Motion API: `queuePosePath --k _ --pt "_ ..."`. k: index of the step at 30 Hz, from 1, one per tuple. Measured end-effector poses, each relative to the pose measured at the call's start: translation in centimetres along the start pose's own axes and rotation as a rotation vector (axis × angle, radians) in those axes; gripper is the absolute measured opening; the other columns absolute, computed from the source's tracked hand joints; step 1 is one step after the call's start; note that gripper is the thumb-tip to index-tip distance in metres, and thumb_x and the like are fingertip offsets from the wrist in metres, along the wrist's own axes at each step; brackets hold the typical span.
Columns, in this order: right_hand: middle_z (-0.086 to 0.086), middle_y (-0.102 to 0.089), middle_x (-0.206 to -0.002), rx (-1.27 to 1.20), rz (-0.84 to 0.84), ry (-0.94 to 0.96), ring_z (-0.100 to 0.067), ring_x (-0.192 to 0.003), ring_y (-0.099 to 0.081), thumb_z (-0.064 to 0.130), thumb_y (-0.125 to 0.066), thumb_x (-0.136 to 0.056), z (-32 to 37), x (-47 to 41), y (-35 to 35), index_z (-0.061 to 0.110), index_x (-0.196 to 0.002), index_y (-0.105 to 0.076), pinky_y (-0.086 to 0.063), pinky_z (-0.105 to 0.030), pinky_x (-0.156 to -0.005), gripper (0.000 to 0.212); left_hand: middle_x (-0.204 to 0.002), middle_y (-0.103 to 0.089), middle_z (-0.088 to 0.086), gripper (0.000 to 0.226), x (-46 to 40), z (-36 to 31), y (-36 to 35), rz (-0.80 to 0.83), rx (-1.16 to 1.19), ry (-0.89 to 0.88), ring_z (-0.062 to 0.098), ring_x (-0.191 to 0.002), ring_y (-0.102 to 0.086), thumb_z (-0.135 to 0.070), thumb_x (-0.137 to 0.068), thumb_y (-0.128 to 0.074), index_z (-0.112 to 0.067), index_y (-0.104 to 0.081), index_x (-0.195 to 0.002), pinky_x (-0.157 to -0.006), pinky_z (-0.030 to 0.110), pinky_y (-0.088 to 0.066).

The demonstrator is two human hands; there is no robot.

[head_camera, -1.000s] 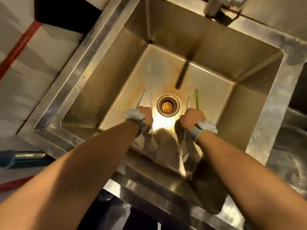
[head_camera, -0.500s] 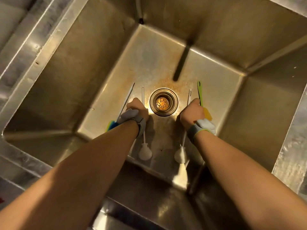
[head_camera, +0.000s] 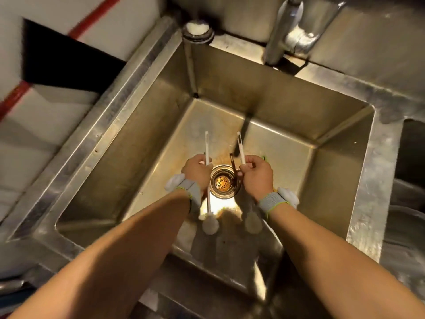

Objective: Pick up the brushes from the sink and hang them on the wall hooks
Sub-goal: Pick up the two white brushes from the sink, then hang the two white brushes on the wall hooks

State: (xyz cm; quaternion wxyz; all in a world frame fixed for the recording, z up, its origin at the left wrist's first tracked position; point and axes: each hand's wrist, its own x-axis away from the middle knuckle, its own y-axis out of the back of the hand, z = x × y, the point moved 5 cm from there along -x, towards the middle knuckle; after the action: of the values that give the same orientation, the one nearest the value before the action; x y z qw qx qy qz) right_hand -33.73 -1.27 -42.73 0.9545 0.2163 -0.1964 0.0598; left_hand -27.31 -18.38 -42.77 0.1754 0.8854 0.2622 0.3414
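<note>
Both my hands are over a deep steel sink (head_camera: 147, 125), on either side of the drain (head_camera: 222, 182). My left hand (head_camera: 197, 169) is shut on a thin white brush (head_camera: 207, 146); its handle points away from me and its round white head (head_camera: 210, 225) hangs near me. My right hand (head_camera: 255, 174) is shut on a second white brush (head_camera: 240, 146), whose head (head_camera: 253, 224) is blurred below my wrist. A green tip (head_camera: 264, 158) shows just past my right hand; the rest of it is hidden. No wall hooks are in view.
A chrome tap (head_camera: 288, 31) stands on the sink's back rim, with a round fitting (head_camera: 197, 31) at the back left corner. A white wall with a red stripe (head_camera: 96, 14) lies to the left. Another steel basin (head_camera: 409, 203) adjoins on the right.
Both hands have lifted up from the sink floor, each with a white brush. The view has pulled back and up, so the tap and rim show again.
</note>
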Motion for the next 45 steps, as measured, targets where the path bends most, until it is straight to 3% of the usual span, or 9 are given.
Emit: queuePosePath --k 2,6,9,15,19,23,30,37,45 --pt "-0.001 -0.058 -0.061 -0.175 0.034 0.018 -0.02 -0.054 -0.057 0.001 -0.053 -0.088 3.8 0.6 0.5 0.017 -0.084 -0.065 -0.051 -0.034 -0.051 0.02 -0.087 -0.076 0.011 0.017 1.0 -3.4 2.2 -0.042 0.1 -0.034 0.033 -0.079 -0.072 -0.019 -0.083 -0.066 -0.022 -0.075 -0.097 -0.079 0.041 -0.061" --pt "-0.006 -0.056 -0.068 -0.33 0.111 0.078 -0.017 -0.053 -0.053 0.004 -0.055 -0.092 11.7 1.9 1.5 0.018 -0.079 -0.061 -0.043 -0.027 -0.045 0.02 -0.071 -0.063 0.004 0.012 2.9 -10.5 6.9 -0.077 0.117 -0.161 0.022 -0.061 -0.059 -0.016 -0.09 -0.062 -0.025 -0.07 -0.092 -0.059 0.022 -0.054" --pt "-0.004 -0.057 -0.072 -0.358 0.119 0.169 -0.015 -0.057 -0.056 0.009 -0.056 -0.094 19.1 4.4 3.4 0.019 -0.08 -0.062 -0.045 -0.028 -0.048 0.018 -0.072 -0.061 0.004 0.011 5.9 -16.2 11.6 -0.118 0.204 -0.267 0.025 -0.065 -0.058 -0.018 -0.091 -0.06 -0.023 -0.068 -0.086 -0.071 0.045 -0.062" --pt "-0.003 -0.064 -0.075 -0.347 0.126 0.402 -0.011 -0.061 -0.062 0.01 -0.057 -0.094 33.0 9.8 6.7 0.018 -0.085 -0.064 -0.055 -0.032 -0.057 0.014 -0.081 -0.067 0.002 0.012 12.5 -26.7 20.5 -0.247 0.226 -0.484 0.027 -0.077 -0.062 -0.015 -0.096 -0.057 -0.02 -0.068 -0.096 -0.079 0.043 -0.057" --pt "-0.006 -0.066 -0.078 -0.408 0.168 0.511 -0.012 -0.058 -0.062 0.009 -0.057 -0.094 40.3 13.2 8.3 0.022 -0.08 -0.063 -0.052 -0.028 -0.052 0.02 -0.088 -0.067 0.0 0.012 16.4 -32.0 25.0 -0.312 0.235 -0.592 0.026 -0.086 -0.063 -0.015 -0.097 -0.057 -0.02 -0.068 -0.098 -0.08 0.038 -0.055" --pt "-0.005 -0.066 -0.074 -0.442 0.174 0.605 -0.016 -0.06 -0.062 0.01 -0.059 -0.093 45.5 15.4 9.8 0.02 -0.079 -0.066 -0.05 -0.03 -0.055 0.018 -0.085 -0.068 -0.003 0.013 19.1 -35.8 28.7 -0.373 0.248 -0.669 0.028 -0.086 -0.065 -0.022 -0.096 -0.056 -0.029 -0.065 -0.09 -0.083 0.049 -0.058" --pt "-0.004 -0.065 -0.071 -0.444 0.166 0.667 -0.018 -0.061 -0.062 0.01 -0.059 -0.092 50.3 16.6 11.0 0.019 -0.077 -0.066 -0.051 -0.032 -0.056 0.019 -0.073 -0.067 -0.006 0.022 19.8 -38.8 33.2 -0.428 0.35 -0.7 0.025 -0.07 -0.062 -0.027 -0.09 -0.058 -0.044 -0.066 -0.079 -0.077 0.058 -0.06" --pt "-0.002 -0.07 -0.076 -0.39 0.126 0.699 -0.015 -0.067 -0.067 0.018 -0.061 -0.093 53.9 14.3 10.3 0.019 -0.085 -0.07 -0.059 -0.037 -0.066 0.013 -0.071 -0.064 -0.003 0.017 18.4 -40.4 34.6 -0.434 0.393 -0.675 0.025 -0.073 -0.063 -0.023 -0.095 -0.058 -0.033 -0.067 -0.084 -0.079 0.052 -0.061" --pt "-0.003 -0.068 -0.08 -0.35 0.174 0.719 -0.013 -0.069 -0.064 0.017 -0.059 -0.095 56.4 10.5 6.6 0.014 -0.094 -0.071 -0.057 -0.026 -0.061 0.013 -0.073 -0.066 0.002 0.009 13.0 -40.9 37.3 -0.535 0.383 -0.586 0.033 -0.074 -0.07 -0.021 -0.092 -0.061 -0.023 -0.069 -0.089 -0.075 0.053 -0.061"
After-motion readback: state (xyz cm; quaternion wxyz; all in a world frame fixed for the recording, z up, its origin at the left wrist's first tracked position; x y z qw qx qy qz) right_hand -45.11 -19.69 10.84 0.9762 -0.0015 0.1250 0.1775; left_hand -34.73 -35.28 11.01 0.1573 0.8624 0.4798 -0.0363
